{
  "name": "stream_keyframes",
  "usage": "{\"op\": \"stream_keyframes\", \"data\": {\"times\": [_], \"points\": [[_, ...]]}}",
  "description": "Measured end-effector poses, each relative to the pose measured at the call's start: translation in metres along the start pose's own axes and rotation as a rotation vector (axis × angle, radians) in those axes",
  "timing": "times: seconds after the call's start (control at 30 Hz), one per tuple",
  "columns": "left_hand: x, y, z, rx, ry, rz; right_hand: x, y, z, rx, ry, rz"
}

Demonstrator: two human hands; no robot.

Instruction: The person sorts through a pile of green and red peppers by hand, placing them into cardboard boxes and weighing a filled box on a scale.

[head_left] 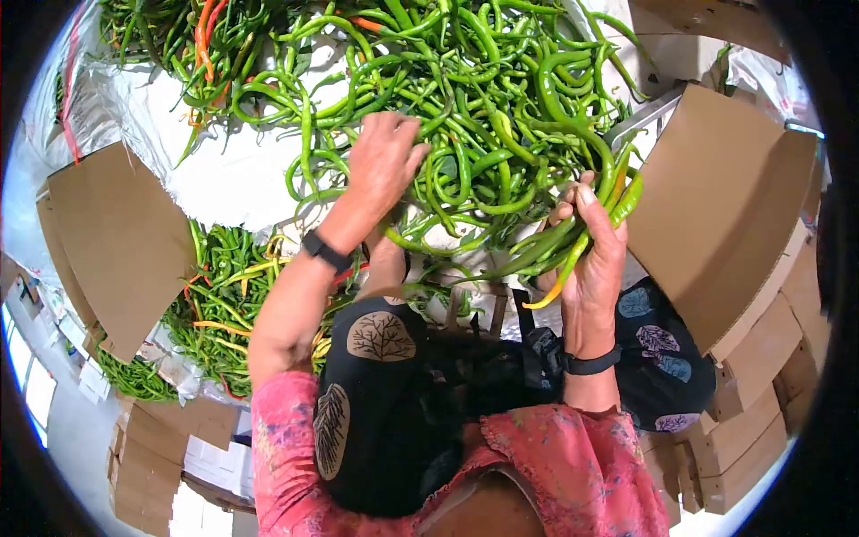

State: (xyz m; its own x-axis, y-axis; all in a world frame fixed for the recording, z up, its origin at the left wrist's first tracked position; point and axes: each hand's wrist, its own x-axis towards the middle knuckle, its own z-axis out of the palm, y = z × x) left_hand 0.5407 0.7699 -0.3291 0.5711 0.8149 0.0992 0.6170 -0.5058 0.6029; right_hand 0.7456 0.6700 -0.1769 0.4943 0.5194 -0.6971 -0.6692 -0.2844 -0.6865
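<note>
My left hand (385,159) lies over the left part of a heap of long green chili peppers (483,134). Its fingers curl downward with the thumb a little apart, and the fingertips are hidden, so whatever they grip cannot be made out. To the right, in front of the heap, my right hand (595,237) is closed around a bunch of chili peppers (550,246). Most in the bunch are green; one has a yellow-orange tip that points down to the left. Their upper ends stick out past my thumb.
White sheeting (224,170) lies under the heap. Red and orange peppers (204,45) show at the upper left. Cardboard flaps stand left (116,251) and right (725,206). More peppers (228,304) lie lower left, beside my dark patterned trousers (358,421). Stacked cartons (752,394) stand right.
</note>
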Motion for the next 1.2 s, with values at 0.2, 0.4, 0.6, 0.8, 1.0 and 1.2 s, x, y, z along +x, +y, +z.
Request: {"op": "stream_keyframes", "data": {"times": [0.2, 0.4, 0.6, 0.8, 1.0, 1.2], "points": [[0.008, 0.029, -0.023, -0.256, -0.057, -0.104, 0.007, 0.006, -0.007, 0.063, 0.037, 0.031], [-0.024, 0.045, -0.085, 0.081, -0.322, -0.028, 0.005, 0.003, -0.009, 0.053, 0.029, 0.000], [-0.155, -0.019, -0.171, 0.572, -1.541, -0.190, 0.006, 0.004, -0.009, 0.042, 0.039, -0.006], [-0.038, 0.022, -0.086, -0.228, -0.420, -0.329, 0.000, 0.002, 0.000, 0.023, 0.035, -0.036], [0.027, 0.053, 0.016, -0.301, -0.106, 0.112, 0.006, 0.001, -0.005, -0.019, 0.036, -0.049], [-0.015, -0.012, 0.012, -0.016, 0.108, -0.176, 0.008, 0.008, -0.007, -0.019, 0.069, -0.003]]}}
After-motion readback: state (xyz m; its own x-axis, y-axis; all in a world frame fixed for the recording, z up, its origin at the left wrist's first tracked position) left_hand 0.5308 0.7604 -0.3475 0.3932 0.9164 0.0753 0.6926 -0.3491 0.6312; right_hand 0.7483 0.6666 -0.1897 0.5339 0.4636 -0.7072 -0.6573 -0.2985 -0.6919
